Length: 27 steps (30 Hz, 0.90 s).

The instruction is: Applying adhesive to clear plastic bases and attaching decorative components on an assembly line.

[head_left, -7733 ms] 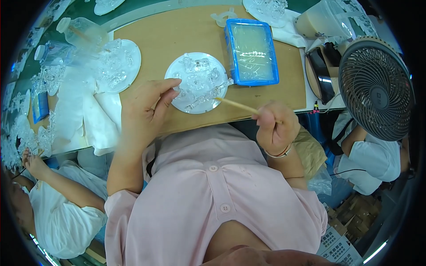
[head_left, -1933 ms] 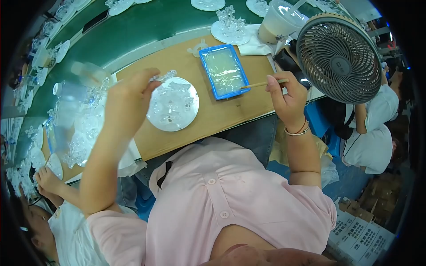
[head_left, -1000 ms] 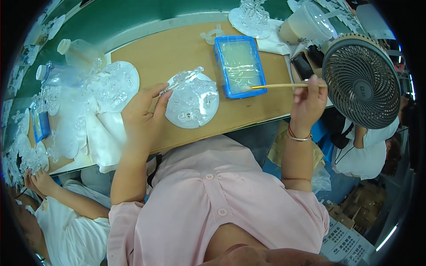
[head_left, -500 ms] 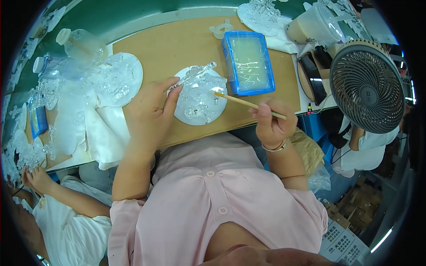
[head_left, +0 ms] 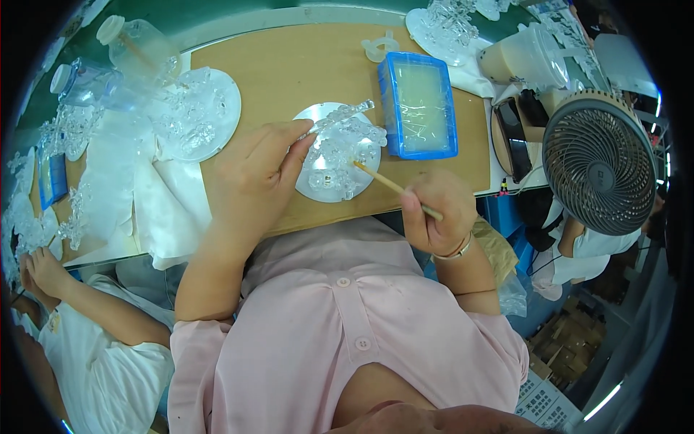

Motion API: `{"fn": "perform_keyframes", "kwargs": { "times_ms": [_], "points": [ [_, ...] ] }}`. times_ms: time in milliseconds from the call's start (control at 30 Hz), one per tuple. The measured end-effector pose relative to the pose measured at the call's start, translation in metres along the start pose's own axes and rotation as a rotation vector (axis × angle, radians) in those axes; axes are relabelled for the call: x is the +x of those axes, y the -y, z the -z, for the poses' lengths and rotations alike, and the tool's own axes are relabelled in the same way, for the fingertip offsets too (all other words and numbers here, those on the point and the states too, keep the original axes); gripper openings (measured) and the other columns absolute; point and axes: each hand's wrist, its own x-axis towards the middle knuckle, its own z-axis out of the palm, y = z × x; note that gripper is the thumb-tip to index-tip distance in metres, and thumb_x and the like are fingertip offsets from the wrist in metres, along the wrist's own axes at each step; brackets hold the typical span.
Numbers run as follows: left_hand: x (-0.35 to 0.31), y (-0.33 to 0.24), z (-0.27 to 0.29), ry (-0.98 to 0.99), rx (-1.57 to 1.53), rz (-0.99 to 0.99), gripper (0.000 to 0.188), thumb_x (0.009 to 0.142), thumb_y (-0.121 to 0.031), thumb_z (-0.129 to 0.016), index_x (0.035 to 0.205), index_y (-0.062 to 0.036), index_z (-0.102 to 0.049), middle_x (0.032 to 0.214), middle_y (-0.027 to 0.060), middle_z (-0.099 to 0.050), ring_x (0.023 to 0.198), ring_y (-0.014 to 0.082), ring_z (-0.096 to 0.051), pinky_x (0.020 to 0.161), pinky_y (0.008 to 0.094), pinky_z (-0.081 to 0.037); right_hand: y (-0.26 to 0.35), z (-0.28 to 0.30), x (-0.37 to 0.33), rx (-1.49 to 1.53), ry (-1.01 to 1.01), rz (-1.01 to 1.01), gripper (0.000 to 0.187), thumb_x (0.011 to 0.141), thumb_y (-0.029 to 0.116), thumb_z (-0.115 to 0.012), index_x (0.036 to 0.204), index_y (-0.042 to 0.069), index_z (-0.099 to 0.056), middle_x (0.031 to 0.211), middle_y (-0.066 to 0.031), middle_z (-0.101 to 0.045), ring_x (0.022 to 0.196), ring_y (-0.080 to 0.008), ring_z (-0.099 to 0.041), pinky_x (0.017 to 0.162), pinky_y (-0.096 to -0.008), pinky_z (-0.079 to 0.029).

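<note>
In front of me a round white plate (head_left: 316, 189) bears a heap of clear, glassy plastic pieces (head_left: 352, 143). At the plate's left side, my left hand (head_left: 254, 177) pinches one end of a clear piece between thumb and forefinger. My right hand (head_left: 447, 211) grips a thin wooden stick (head_left: 387, 183) like a pencil. The stick slants up to the left, and its tip is at the lower part of the clear heap; whether it touches cannot be made out.
Right of the plate stands a blue-rimmed box (head_left: 421, 105) with pale contents. A second plate (head_left: 230, 108) of clear pieces, bottles (head_left: 144, 47) and a white cloth (head_left: 170, 217) lie left. A fan (head_left: 600, 166) and phone (head_left: 513, 141) are right. A co-worker's hand (head_left: 47, 271) shows lower left.
The whole desk has shifted slightly in the picture. The stick now slopes more steeply, with the right hand turned and a bit lower. My left hand keeps its pinch at the plate's side.
</note>
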Motion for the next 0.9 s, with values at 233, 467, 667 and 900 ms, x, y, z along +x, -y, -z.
{"fn": "perform_keyframes", "kwargs": {
  "times_ms": [233, 467, 667, 900],
  "points": [
    [0.000, 0.002, -0.003, -0.019, -0.017, -0.026, 0.010, 0.077, -0.006, -0.071, 0.087, -0.0053, -0.068, 0.079, 0.0064, -0.067, 0.069, 0.0215, -0.064, 0.059, 0.0309, -0.050, 0.003, 0.000, -0.001, 0.044, 0.107, 0.018, 0.008, 0.084, 0.004, -0.060, 0.088, 0.002, -0.053, 0.064, -0.0102, -0.059, 0.051, -0.0234, -0.056, 0.048, -0.0308, -0.043],
    [-0.004, 0.005, -0.002, -0.033, 0.002, -0.037, 0.013, 0.077, -0.007, -0.071, 0.089, -0.0064, -0.067, 0.080, 0.0064, -0.067, 0.070, 0.0219, -0.064, 0.059, 0.0314, -0.050, -0.001, -0.005, -0.020, 0.104, 0.071, -0.100, 0.007, 0.091, 0.007, -0.055, 0.094, 0.002, -0.052, 0.066, -0.0108, -0.063, 0.055, -0.0201, -0.062, 0.053, -0.0293, -0.048],
    [-0.004, 0.002, 0.001, -0.015, 0.009, -0.073, 0.018, 0.075, -0.006, -0.069, 0.093, -0.0073, -0.065, 0.083, 0.0055, -0.066, 0.072, 0.0224, -0.065, 0.060, 0.0321, -0.051, 0.000, -0.016, -0.012, 0.151, 0.078, -0.109, 0.008, 0.092, 0.008, -0.054, 0.093, 0.001, -0.051, 0.066, -0.0117, -0.063, 0.056, -0.0201, -0.063, 0.053, -0.0277, -0.048],
    [-0.005, 0.004, 0.002, 0.031, 0.026, -0.100, 0.024, 0.073, -0.004, -0.064, 0.097, -0.0066, -0.063, 0.086, 0.0060, -0.066, 0.075, 0.0233, -0.064, 0.064, 0.0331, -0.051, 0.000, -0.016, 0.014, 0.125, 0.169, -0.108, 0.009, 0.092, 0.008, -0.054, 0.089, 0.000, -0.052, 0.069, -0.0109, -0.062, 0.057, -0.0178, -0.062, 0.052, -0.0259, -0.047]
  ]
}}
